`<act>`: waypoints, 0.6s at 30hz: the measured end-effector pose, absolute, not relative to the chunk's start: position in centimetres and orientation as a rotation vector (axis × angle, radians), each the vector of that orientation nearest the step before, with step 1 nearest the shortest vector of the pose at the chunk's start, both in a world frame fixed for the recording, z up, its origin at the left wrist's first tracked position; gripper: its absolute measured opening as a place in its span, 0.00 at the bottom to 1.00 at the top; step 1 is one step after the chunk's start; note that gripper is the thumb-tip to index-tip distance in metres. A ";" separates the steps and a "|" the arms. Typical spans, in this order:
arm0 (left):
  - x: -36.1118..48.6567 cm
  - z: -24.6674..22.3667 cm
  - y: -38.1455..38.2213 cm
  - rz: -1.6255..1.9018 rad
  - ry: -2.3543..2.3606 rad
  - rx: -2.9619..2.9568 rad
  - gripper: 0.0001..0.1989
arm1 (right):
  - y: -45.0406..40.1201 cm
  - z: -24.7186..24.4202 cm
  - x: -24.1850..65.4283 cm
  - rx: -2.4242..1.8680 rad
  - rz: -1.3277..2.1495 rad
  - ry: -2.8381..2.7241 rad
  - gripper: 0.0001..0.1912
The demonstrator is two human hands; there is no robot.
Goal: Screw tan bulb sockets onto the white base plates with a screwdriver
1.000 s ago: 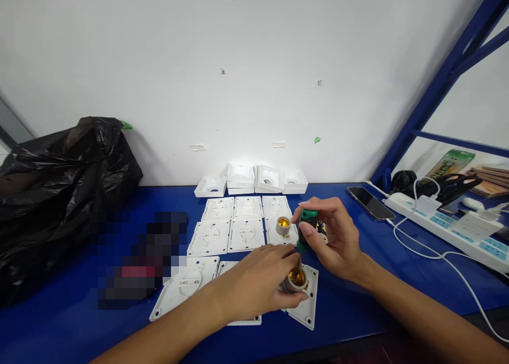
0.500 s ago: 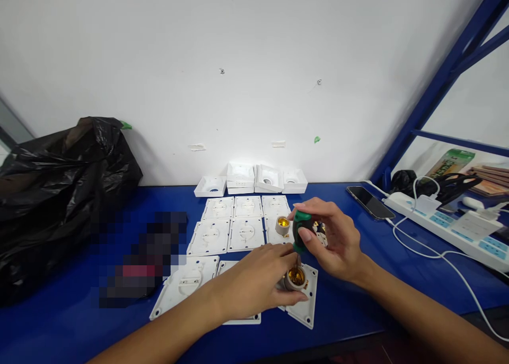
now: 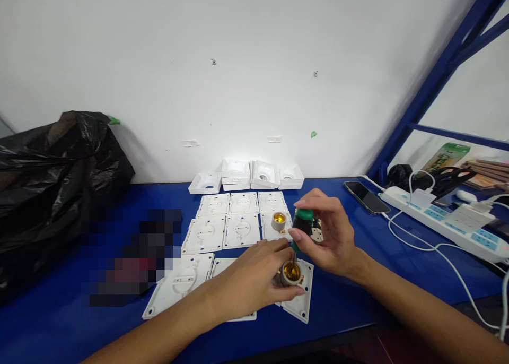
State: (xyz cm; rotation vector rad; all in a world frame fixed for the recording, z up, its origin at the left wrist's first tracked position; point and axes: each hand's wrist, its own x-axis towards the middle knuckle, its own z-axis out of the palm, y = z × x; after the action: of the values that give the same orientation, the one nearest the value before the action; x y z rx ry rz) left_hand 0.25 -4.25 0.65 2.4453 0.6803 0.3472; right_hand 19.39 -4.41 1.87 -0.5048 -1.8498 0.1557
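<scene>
And here the right hand is gripping a green-and-black screwdriver, thumb and fingers closing narrowly around its handle. The tool is standing nearly upright, slightly tilted, its thin shaft pointing down into a round, pale lamp socket with a gold-coloured metal lining; its tip is too small to make out. Down at the socket, the left hand is holding on, thumb on the near side and fingers curling around the far side. That socket is sitting over a square white plastic plate, close to the front of the blue table.

Just behind, a second gold-lined socket is resting among rows of flat white plates. White open-centred plastic covers are lining up by the wall. Over on the right, a black-screened phone is lying near a long white power strip, while a crumpled black plastic bag is filling the left side.
</scene>
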 end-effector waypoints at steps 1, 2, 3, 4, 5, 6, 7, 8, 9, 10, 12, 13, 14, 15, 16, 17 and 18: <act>0.2 0.7 -4.3 0.343 0.684 2.440 0.20 | -4.4 2.0 19.4 -0.503 0.148 -1.873 0.25; 0.2 0.7 -4.3 0.340 0.685 2.433 0.20 | -4.4 2.0 19.4 -0.506 0.130 -1.887 0.23; 0.2 0.6 -4.3 0.342 0.684 2.425 0.20 | -4.4 2.1 19.3 -0.512 0.108 -1.890 0.21; 0.2 0.6 -4.3 0.349 0.683 2.420 0.20 | -4.4 2.1 19.3 -0.517 0.088 -1.884 0.19; 0.2 0.5 -4.2 0.353 0.680 2.419 0.20 | -4.4 2.1 19.3 -0.519 0.075 -1.873 0.18; 0.2 0.5 -4.2 0.353 0.677 2.420 0.21 | -4.3 2.1 19.4 -0.518 0.070 -1.866 0.16; 0.2 0.4 -4.1 0.351 0.675 2.422 0.21 | -4.3 2.1 19.5 -0.517 0.078 -1.867 0.15; 0.2 0.4 -4.1 0.346 0.675 2.423 0.21 | -4.3 2.2 19.5 -0.520 0.096 -1.878 0.13; 0.2 0.3 -4.1 0.339 0.677 2.423 0.20 | -4.4 2.3 19.6 -0.522 0.116 -1.896 0.12; 0.3 0.3 -4.0 0.334 0.679 2.421 0.19 | -4.4 2.4 19.7 -0.522 0.135 -1.916 0.12; 0.3 0.3 -4.0 0.334 0.681 2.418 0.17 | -4.6 2.6 19.8 -0.539 0.158 -1.949 0.15; 0.3 0.3 -3.9 0.337 0.681 2.418 0.16 | -4.7 2.6 19.8 -0.553 0.154 -1.955 0.16; 0.3 0.3 -3.9 0.339 0.681 2.418 0.16 | -4.7 2.7 19.8 -0.567 0.141 -1.949 0.16; 0.4 0.3 -3.9 0.341 0.680 2.418 0.16 | -4.7 2.7 19.7 -0.578 0.124 -1.933 0.15; 0.3 0.3 -3.9 0.340 0.679 2.417 0.17 | -4.7 2.7 19.7 -0.587 0.108 -1.912 0.14; 0.3 0.4 -3.9 0.338 0.675 2.417 0.17 | -4.7 2.6 19.6 -0.591 0.098 -1.894 0.13; 0.3 0.4 -3.9 0.335 0.673 2.417 0.17 | -4.6 2.6 19.6 -0.589 0.094 -1.885 0.13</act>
State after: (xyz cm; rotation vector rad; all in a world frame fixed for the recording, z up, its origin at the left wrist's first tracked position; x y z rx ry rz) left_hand 0.32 -3.90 0.43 2.4170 0.6725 0.3354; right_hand 19.62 -4.65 2.61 -0.5892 -1.8849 0.0941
